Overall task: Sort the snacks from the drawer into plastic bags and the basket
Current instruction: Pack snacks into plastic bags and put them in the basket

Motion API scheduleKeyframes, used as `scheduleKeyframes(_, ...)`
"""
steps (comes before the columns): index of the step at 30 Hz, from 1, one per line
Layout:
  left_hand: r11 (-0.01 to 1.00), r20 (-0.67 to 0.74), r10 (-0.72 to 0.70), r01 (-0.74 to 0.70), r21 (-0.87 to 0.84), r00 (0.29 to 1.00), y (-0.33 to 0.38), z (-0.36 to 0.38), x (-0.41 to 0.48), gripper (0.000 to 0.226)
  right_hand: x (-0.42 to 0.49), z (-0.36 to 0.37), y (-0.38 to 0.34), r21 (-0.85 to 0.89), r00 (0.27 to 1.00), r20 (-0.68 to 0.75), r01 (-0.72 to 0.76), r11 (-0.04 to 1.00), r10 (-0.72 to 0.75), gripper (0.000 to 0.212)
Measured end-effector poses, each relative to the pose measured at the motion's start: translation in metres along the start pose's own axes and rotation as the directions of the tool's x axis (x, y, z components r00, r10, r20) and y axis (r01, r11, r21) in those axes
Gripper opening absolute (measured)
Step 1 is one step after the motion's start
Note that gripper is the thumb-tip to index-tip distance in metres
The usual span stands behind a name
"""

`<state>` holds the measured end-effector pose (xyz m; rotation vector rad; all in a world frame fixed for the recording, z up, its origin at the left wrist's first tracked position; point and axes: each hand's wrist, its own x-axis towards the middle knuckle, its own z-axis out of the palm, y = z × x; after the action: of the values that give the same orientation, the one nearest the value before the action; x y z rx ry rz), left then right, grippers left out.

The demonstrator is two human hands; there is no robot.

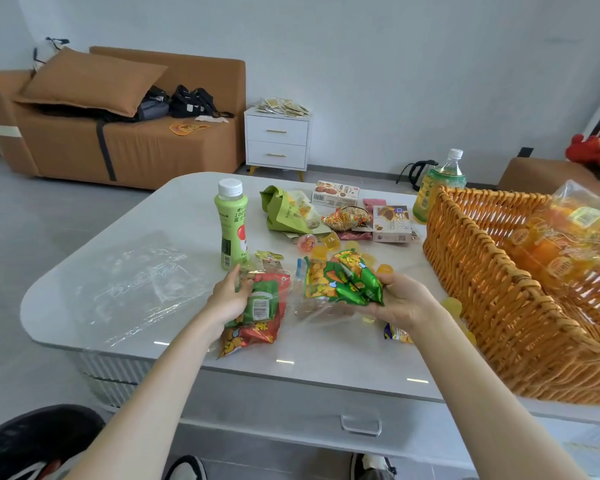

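Green snack packets (343, 282) sit grasped in the right hand (400, 301). Beside it, the left hand (227, 299) clutches a filled plastic bag (260, 313). A green bottle (232, 225) stands just beyond the left hand, jelly cups (329, 242) lie beyond the right, and the wicker basket (492, 289) is further right.

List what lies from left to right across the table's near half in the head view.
Flat clear plastic bag, left hand holding bagged red snacks, green snack packets in the right hand, wicker basket.

The basket (482, 289) (wicker) runs off the right edge.
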<state>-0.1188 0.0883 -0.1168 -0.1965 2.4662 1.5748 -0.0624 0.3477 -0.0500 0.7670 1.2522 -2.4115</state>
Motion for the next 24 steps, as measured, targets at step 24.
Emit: scheduleKeyframes(24, 0.695, -0.089, 0.362, -0.205, 0.689, 0.928, 0.077, 0.095, -0.076, 0.067, -0.024, -0.022, -0.015, -0.373, 0.926, -0.214, 0.217, 0.902, -0.311, 0.016)
